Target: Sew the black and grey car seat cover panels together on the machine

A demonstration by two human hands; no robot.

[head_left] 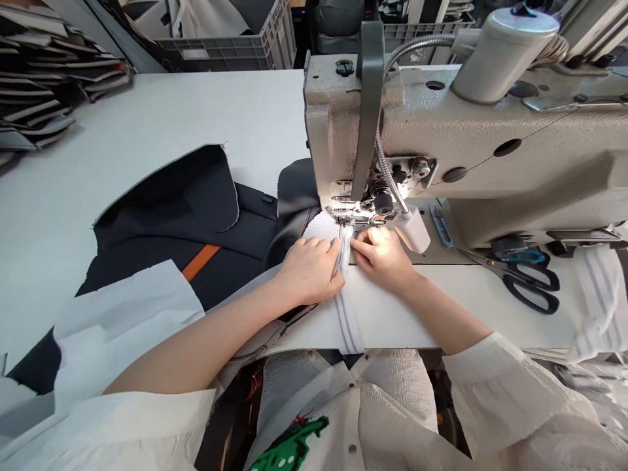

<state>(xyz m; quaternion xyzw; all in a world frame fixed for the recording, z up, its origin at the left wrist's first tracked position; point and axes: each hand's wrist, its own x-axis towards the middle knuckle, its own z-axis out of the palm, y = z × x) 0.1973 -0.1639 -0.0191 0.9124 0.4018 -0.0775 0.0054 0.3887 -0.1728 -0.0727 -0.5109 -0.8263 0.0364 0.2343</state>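
At the sewing machine, my left hand is closed on the edge of a dark fabric piece; the part beside its fingers shows white mesh backing. My right hand pinches the side of a white binding tape with purple stripes just in front of the presser foot. The tape runs from under the foot down over the table's front edge. An orange strip crosses the dark fabric, and a white sheet lies over its near part. The needle tip is hidden.
Black-handled scissors and a small blue thread snipper lie to the right. A bundle of striped tape hangs at the right edge. Stacked dark pieces stand at the far left; a grey crate is behind the table.
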